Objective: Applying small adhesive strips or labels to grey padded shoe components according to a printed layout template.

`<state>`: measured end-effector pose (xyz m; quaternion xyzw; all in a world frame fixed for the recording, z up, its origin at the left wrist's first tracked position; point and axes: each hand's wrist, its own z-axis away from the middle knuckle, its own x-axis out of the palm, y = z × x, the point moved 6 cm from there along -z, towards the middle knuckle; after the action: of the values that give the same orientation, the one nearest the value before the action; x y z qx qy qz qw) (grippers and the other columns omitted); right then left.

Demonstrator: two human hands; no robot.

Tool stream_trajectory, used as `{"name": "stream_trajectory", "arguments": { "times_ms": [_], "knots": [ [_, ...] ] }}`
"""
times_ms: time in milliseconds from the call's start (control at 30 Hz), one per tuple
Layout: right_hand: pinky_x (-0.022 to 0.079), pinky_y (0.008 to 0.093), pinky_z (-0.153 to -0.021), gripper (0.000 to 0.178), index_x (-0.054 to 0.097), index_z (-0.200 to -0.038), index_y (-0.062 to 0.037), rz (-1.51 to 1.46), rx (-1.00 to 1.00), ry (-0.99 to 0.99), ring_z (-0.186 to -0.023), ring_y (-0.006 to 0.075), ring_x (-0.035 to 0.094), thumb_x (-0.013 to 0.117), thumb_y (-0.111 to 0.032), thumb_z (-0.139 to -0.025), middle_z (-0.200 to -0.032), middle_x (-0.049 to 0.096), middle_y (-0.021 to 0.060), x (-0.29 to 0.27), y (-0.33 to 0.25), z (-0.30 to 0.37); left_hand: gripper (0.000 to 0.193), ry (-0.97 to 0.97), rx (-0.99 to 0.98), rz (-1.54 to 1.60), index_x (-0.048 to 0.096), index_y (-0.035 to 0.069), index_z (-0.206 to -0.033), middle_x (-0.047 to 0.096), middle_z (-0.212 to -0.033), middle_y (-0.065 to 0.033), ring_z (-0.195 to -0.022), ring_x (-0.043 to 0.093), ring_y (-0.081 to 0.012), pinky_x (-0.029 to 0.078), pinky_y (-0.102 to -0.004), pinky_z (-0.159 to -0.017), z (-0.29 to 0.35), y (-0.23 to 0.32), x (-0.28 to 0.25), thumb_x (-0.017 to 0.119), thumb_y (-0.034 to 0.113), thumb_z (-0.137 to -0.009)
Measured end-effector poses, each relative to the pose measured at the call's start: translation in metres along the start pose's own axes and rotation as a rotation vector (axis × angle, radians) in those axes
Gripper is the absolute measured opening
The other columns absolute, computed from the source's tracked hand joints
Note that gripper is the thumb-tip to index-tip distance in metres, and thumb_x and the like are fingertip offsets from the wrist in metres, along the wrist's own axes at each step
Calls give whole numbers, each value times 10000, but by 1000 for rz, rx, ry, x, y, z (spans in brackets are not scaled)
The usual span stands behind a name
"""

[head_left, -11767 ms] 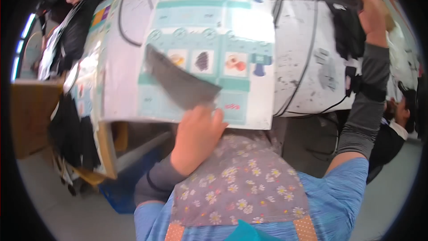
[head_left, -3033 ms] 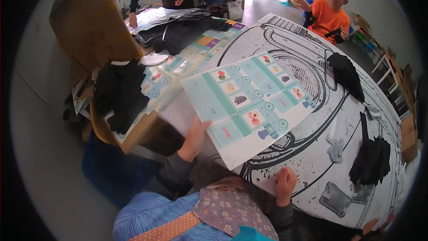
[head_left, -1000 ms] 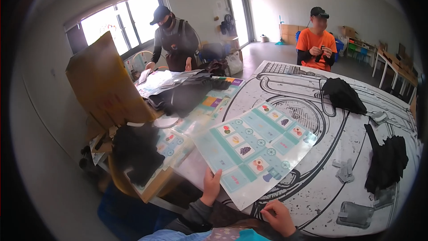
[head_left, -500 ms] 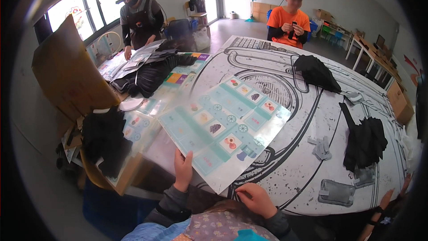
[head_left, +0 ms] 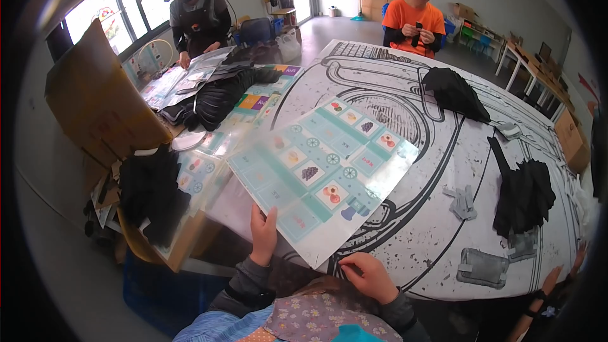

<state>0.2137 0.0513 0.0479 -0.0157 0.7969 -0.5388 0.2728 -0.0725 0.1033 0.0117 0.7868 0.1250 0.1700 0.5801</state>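
At the near edge of the counter [head_left: 418, 247], the laminated picture sheet [head_left: 323, 177] now lies flatter and lower than it did half a second ago, when its near corner was raised off the surface. A second ago the view sat higher and took in more of the room; it has since tipped down towards the sheet. That suggests the sheet is being laid onto the counter rather than carried.

The left hand [head_left: 263, 234] has its grip pressed on the sheet's near left edge, thumb on top and the fingers apparently under. The right hand [head_left: 370, 273] pinches the near corner with bent fingers. Both grips are closed on the sheet.

The sheet is glossy, stiff and rectangular, pale teal with a grid of small coloured picture squares (glare whitens its left half). The counter's cover is white, printed with bold black line drawing. On it lie limp black garments [head_left: 522, 193], matte and crumpled, and flat grey cut-out shapes [head_left: 481, 267]. To the left stand a brown cardboard box [head_left: 95, 104] and more picture sheets [head_left: 202, 164]. Two other people sit at the far side.
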Motion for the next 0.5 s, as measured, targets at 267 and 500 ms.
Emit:
{"name": "stream_trajectory", "arguments": {
  "times_ms": [267,500],
  "knots": [
    [510,370,-678,131,691,-1015,-38,-8,14,-21,-794,304,645,691,-70,-888,-919,677,125,1,-2,-1,426,-17,-38,52,423,-51,-1405,587,-1307,-149,-1170,582,-196,458,-323,-1014,0,-2,0,534,58,-1009],
    [517,372,-680,128,693,-1008,-30,0,31,-26,-801,307,646,692,-64,-884,-931,679,130,1,-2,0,429,-31,-59,21,422,-50,-1405,588,-1306,-151,-1172,582,-197,458,-322,-1014,0,-8,2,540,65,-1009]
  ]
}}
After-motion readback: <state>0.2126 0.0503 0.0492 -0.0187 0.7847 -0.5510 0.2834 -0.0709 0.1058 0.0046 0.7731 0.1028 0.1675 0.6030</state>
